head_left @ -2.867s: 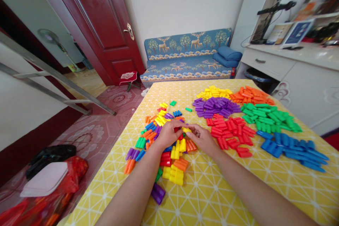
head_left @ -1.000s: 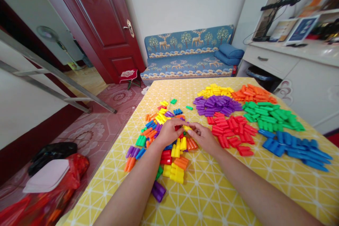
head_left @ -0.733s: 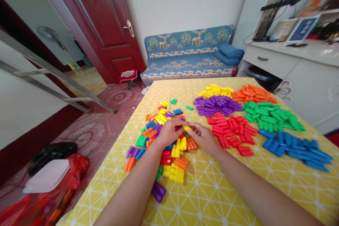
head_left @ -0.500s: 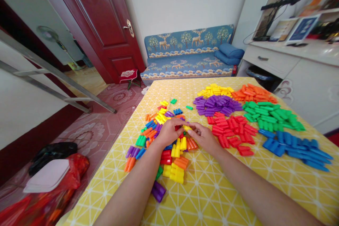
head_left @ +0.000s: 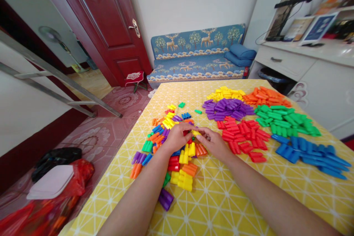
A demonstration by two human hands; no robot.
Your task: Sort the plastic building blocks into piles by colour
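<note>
Over the mixed pile of coloured plastic building pieces, each like short tubes joined side by side, my two hands meet. A small yellow plastic piece is pinched between them. My left hand is closed on its left end, fingers curled and partly hidden. My right hand grips its right end with thumb and fingers. Beneath and around the left hand lie loose red, orange, blue, green, purple and yellow pieces. Just right of my right hand is a heap of red pieces.
Sorted heaps of purple, yellow, orange, green and blue pieces lie along the right of the yellow tablecloth. Beyond the table stand a blue sofa, a white cabinet and a metal ladder.
The view has shifted very slightly. Both hands stay together on the yellow piece, with no clear movement of the heaps.
</note>
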